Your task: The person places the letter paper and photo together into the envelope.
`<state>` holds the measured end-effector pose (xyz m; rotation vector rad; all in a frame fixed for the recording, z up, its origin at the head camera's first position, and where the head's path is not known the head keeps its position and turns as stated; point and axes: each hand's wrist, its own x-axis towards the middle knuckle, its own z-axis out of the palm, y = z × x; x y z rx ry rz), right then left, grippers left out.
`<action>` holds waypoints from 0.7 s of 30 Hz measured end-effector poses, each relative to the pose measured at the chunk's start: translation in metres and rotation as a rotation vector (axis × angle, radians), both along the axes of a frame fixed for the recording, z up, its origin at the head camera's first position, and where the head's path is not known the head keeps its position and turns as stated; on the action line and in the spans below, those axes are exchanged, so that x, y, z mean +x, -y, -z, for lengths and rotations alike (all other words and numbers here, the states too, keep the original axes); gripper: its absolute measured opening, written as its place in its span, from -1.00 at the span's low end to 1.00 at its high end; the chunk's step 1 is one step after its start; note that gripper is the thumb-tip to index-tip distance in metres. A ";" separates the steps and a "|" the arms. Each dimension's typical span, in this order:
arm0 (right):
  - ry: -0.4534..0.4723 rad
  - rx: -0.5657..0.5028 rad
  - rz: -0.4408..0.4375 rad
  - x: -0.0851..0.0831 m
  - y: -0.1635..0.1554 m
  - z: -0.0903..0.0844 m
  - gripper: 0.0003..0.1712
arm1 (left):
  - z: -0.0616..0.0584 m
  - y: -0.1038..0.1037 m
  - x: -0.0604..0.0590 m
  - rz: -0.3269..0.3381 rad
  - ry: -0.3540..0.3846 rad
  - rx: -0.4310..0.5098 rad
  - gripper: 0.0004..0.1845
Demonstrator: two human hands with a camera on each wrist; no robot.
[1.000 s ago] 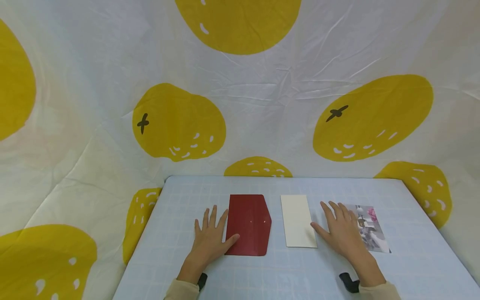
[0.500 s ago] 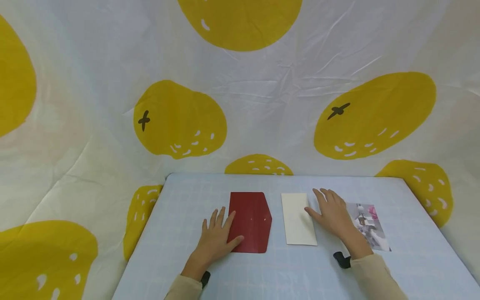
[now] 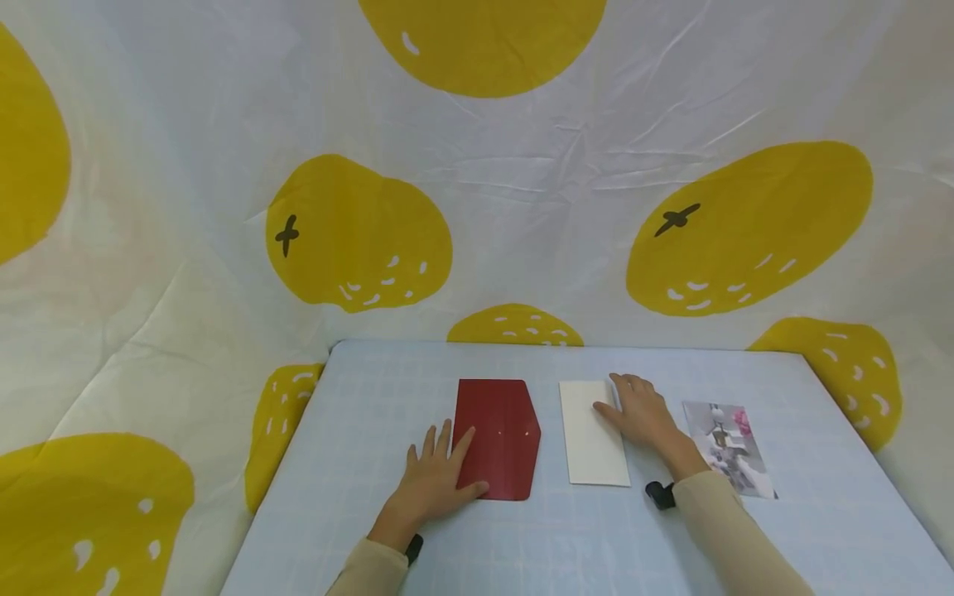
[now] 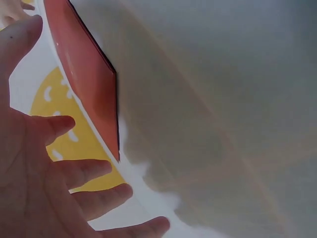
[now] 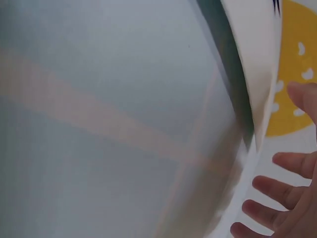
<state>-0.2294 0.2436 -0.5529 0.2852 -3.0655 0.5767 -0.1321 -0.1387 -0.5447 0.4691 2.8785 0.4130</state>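
A red envelope [image 3: 498, 439] with a pointed flap on its right side lies flat left of the middle. My left hand [image 3: 432, 484], fingers spread, hovers over its lower left edge; in the left wrist view the straight fingers stand apart from the envelope [image 4: 86, 69]. To the right lies a cream-white card [image 3: 589, 439]. My right hand [image 3: 644, 414] is at its upper right edge, thumb over the card and fingers loosely extended beyond the edge. In the right wrist view the spread fingers hold nothing, and a dark green strip shows beneath the white card [image 5: 252, 59].
Right of the card lies a photo print [image 3: 734, 451] with grey shapes and a pink patch, close to the right forearm. All of it rests on a table [image 3: 551, 546] with a pale blue checked cover. A white curtain [image 3: 522, 215] with yellow fruit prints hangs behind.
My right hand has moved left and away from me, off the photo print to the white card's right edge. My left hand has shifted slightly right over the red envelope.
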 end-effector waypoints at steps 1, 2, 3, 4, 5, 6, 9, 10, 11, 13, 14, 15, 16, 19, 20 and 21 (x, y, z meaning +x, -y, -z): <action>0.012 0.001 0.003 -0.002 0.000 0.002 -0.10 | 0.001 0.000 0.000 -0.003 0.014 0.002 -0.01; 0.020 0.001 0.004 -0.003 0.000 0.004 -0.10 | 0.001 0.000 0.001 -0.008 0.028 0.005 -0.01; 0.031 0.001 0.008 -0.005 -0.001 0.006 -0.09 | 0.002 0.000 0.001 -0.011 0.037 0.007 -0.01; 0.039 0.000 0.011 -0.006 -0.001 0.007 -0.08 | 0.002 -0.001 0.001 -0.015 0.046 0.008 0.00; 0.045 0.001 0.012 -0.007 -0.001 0.008 -0.07 | 0.002 -0.001 0.002 -0.018 0.052 0.010 0.00; 0.052 0.003 0.012 -0.008 -0.002 0.010 -0.06 | 0.002 -0.001 0.002 -0.021 0.058 0.012 0.00; 0.059 0.009 0.010 -0.011 -0.002 0.012 -0.04 | 0.001 -0.002 0.003 -0.024 0.066 0.011 0.01; 0.059 0.013 0.008 -0.011 -0.002 0.013 -0.03 | 0.000 -0.002 0.003 -0.025 0.068 0.009 0.01; 0.057 0.017 0.005 -0.012 -0.002 0.014 -0.03 | 0.000 -0.002 0.003 -0.027 0.068 0.008 0.01; 0.047 0.024 0.002 -0.012 -0.002 0.015 -0.03 | 0.000 -0.002 0.003 -0.027 0.067 0.002 0.02; 0.044 0.026 0.002 -0.012 -0.002 0.015 -0.03 | 0.001 -0.002 0.003 -0.027 0.065 0.000 0.02; 0.042 0.031 0.002 -0.013 -0.002 0.016 -0.03 | 0.001 -0.002 0.003 -0.027 0.064 -0.002 0.02; 0.039 0.032 0.003 -0.013 -0.001 0.016 -0.03 | 0.001 -0.002 0.003 -0.027 0.063 -0.004 0.02; 0.040 0.037 0.007 -0.013 0.000 0.017 -0.03 | 0.001 -0.002 0.003 -0.026 0.060 -0.005 0.02; 0.040 0.037 0.006 -0.013 0.000 0.018 -0.03 | 0.001 -0.002 0.003 -0.026 0.059 -0.008 0.02; 0.038 0.040 0.003 -0.013 0.000 0.018 -0.03 | 0.001 -0.002 0.003 -0.027 0.059 -0.010 0.02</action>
